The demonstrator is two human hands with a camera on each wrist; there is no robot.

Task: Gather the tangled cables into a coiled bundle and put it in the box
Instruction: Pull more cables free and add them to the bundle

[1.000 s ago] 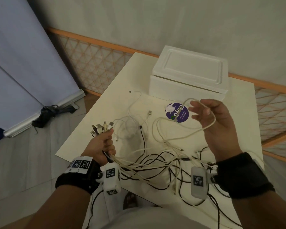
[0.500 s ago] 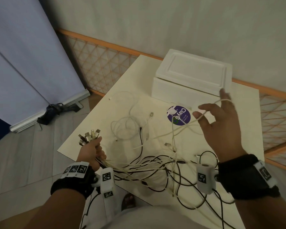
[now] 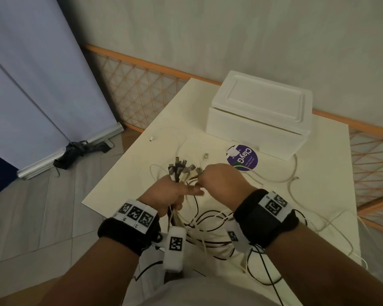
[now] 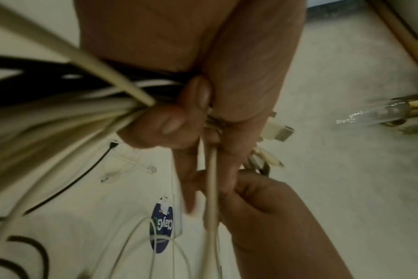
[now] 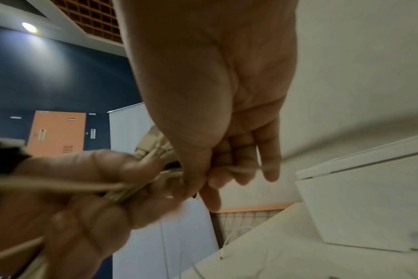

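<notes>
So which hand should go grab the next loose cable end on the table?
Probably the right hand. The left hand is full, gripping the bunch of plugs, while the right pinches only one white cable. The loose end also lies on its side of the table.

1. The right hand filled the middle of the frame, palm toward the camera, its fingers curled round a pale cream cable.
2. The left hand came in from the lower left and gripped a blurred bunch of cream cables, whose beige plug ends stuck up beside the right thumb.
3. At right, a white foam box with its lid on stood on a cream tabletop.
4. A thin white cable end lay near the table's edge.
5. Behind, an orange door was set in a dark blue wall.
</notes>
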